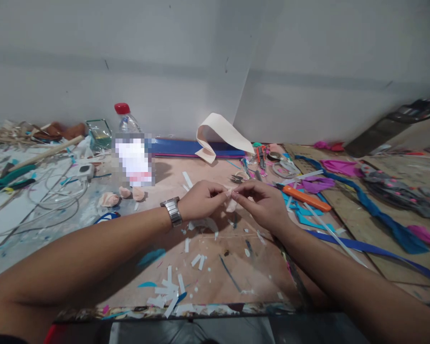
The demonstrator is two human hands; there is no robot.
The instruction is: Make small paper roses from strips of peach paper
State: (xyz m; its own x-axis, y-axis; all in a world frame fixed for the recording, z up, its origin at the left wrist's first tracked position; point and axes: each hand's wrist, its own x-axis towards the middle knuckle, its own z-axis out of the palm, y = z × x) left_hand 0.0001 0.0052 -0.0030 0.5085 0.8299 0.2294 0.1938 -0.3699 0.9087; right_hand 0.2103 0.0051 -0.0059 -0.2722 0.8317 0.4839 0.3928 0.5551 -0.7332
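Observation:
My left hand (206, 198), with a metal watch on its wrist, and my right hand (263, 203) meet over the middle of the worktable. Between their fingertips is a small pale peach piece of paper or fabric (231, 205), pinched from both sides. Fingers partly cover it, so its full shape is hidden. To the left of my left hand lie several small peach rolled pieces (109, 199) that look like flowers. Behind my hands a wide cream strip (224, 129) stands curled. Small scissors (237, 178) lie just beyond my fingers.
An orange utility knife (306, 198) lies right of my right hand among blue scraps. A red-capped bottle (129, 119) stands at back left near a white cable (53, 200). White paper bits (168, 286) litter the front. A blue strip (361, 191) crosses the right boards.

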